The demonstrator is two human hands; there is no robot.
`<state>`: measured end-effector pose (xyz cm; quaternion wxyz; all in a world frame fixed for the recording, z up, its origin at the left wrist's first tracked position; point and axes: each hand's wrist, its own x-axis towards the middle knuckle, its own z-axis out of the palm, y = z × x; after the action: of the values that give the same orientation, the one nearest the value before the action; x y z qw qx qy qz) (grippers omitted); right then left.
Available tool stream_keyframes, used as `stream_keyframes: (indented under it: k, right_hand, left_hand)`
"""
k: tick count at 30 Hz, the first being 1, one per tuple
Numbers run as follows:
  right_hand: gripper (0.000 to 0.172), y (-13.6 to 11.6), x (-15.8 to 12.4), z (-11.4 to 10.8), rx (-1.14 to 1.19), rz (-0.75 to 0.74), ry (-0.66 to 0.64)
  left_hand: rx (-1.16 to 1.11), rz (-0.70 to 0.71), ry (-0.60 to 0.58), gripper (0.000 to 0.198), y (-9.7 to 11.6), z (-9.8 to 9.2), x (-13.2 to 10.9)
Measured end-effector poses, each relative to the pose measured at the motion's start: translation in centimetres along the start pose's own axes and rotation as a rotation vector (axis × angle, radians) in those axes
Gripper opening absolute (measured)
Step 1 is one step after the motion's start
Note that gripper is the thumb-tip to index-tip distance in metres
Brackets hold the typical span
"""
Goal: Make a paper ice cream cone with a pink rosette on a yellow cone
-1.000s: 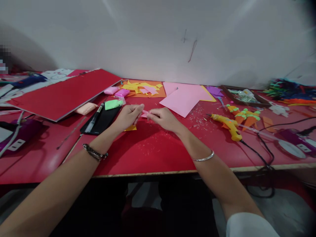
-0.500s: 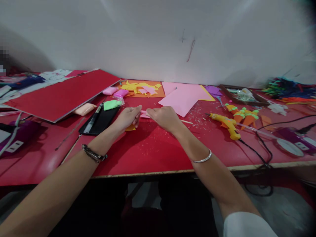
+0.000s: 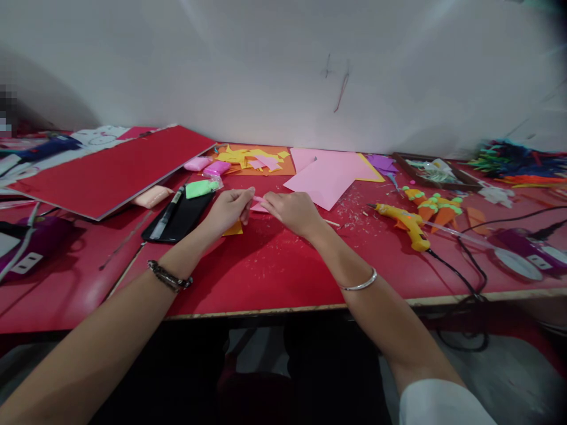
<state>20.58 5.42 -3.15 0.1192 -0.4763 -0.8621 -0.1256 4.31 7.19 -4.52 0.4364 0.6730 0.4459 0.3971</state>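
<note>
Over the middle of the red table, my left hand (image 3: 229,210) and my right hand (image 3: 296,213) face each other with fingertips pinched. A small pink piece (image 3: 258,200) of paper or foam sheet spans the short gap between them, and both hands grip it. Its full shape is hidden by my fingers. Beneath my left hand a bit of yellow sheet (image 3: 234,229) shows on the table. The end of a thin pale stick (image 3: 332,223) sticks out past my right hand.
A yellow glue gun (image 3: 405,223) with a black cord lies right, near orange carrot-like pieces (image 3: 436,209). Pink sheets (image 3: 325,183) lie behind my hands. Left are a black phone-like slab (image 3: 186,219) with a pen and a large red board (image 3: 119,168).
My right hand has shifted slightly, its fingers now bent more downward over the pink piece. The left hand stays almost in place, still pinching.
</note>
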Motion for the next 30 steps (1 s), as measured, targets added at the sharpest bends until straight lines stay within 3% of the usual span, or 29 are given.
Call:
stream_keyframes:
  k: [4,10,16,20,26,30]
  right_hand:
    - [0.038,0.3,0.0,0.2,0.086,0.056,0.03]
    - [0.04,1.1,-0.1,0.6,0.191,0.066,0.041]
    - [0.044,1.1,-0.2,0.5,0.228,0.06,0.034]
    - [0.046,1.0,-0.1,0.5,0.222,0.063,0.01]
    - [0.049,0.8,-0.1,0.7,0.242,0.068,-0.002]
    - [0.051,0.8,-0.2,0.7,0.348,0.062,0.047]
  left_hand:
    - [0.219,0.137,0.066,0.038,0.2,-0.3,-0.1]
    - [0.382,0.258,0.126,0.031,0.3,-0.3,-0.4]
    - [0.336,0.248,0.143,0.024,0.0,-0.5,-0.2]
    - [0.318,0.248,0.147,0.029,-0.2,-0.4,-0.1]
    - [0.214,0.174,0.03,0.027,-1.0,0.2,0.2]
    - [0.179,0.196,0.009,0.025,-1.2,0.3,0.2]
